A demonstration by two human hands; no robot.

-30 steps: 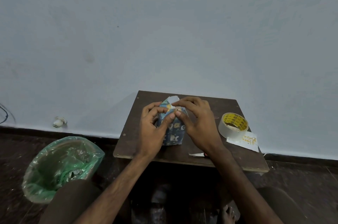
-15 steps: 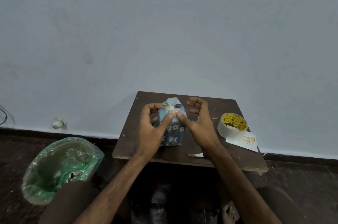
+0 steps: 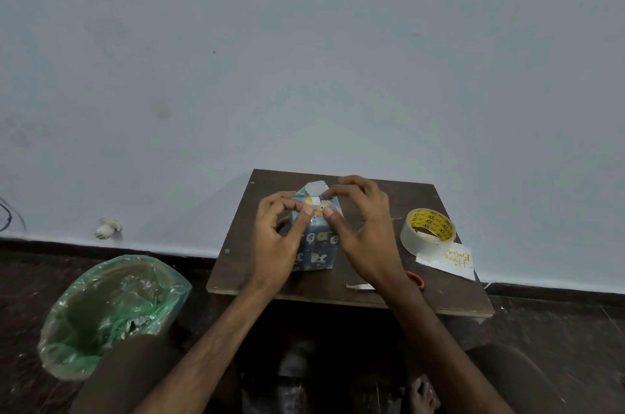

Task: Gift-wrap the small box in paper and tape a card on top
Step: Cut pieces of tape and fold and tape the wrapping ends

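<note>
Two thumbs (image 3: 306, 214) meet on top of the small box (image 3: 318, 244), which stands in blue paper in the middle of the little table (image 3: 439, 298). Your left hand (image 3: 279, 237) and right hand (image 3: 367, 237) both pinch its top folds. Press them flat and tight, then fold the white paper flap (image 3: 314, 188) down. The tape roll (image 3: 427, 231) is near your right hand.
</note>
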